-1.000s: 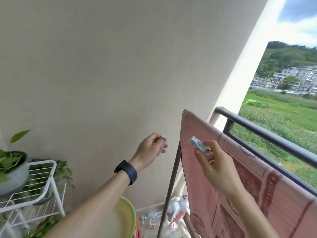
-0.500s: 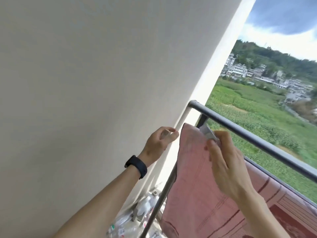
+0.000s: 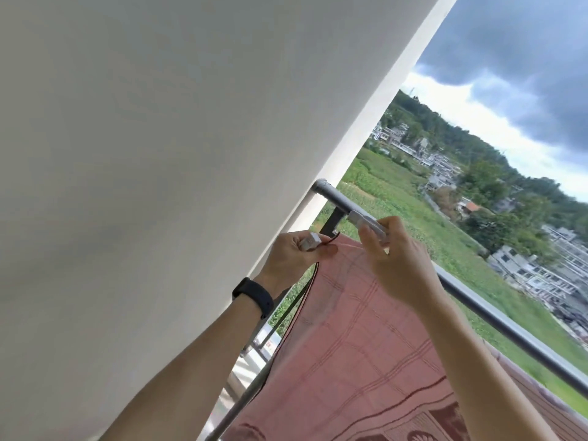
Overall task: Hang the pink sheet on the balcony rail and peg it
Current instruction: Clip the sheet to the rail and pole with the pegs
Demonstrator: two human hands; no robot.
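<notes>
slippage is the main risk. the right hand (image 3: 404,268) pinches a long peg (image 3: 366,221) between thumb and fingers, right against the rail (image 3: 334,198). the rail looks thick for the peg's mouth, so a half bite could let it spring off and drop over the far side.

the pink sheet (image 3: 350,345) spreads below both hands, its top corner just at the left hand's fingertips. whether that corner lies over the rail or only near it cannot be told; if too little hangs over, its own weight may drag it down once freed. the left hand (image 3: 294,259) curls round a small peg (image 3: 310,243), and tending the corner as well could cost it that peg. dark cloud beyond the right hand hints at wind.

a pale wall (image 3: 159,154) stands close to the left of the left hand, and a dark post (image 3: 332,222) just above it crowds the corner. a black wristband (image 3: 253,297) sits behind that hand, and a thin pole (image 3: 232,415) runs under the forearm.
</notes>
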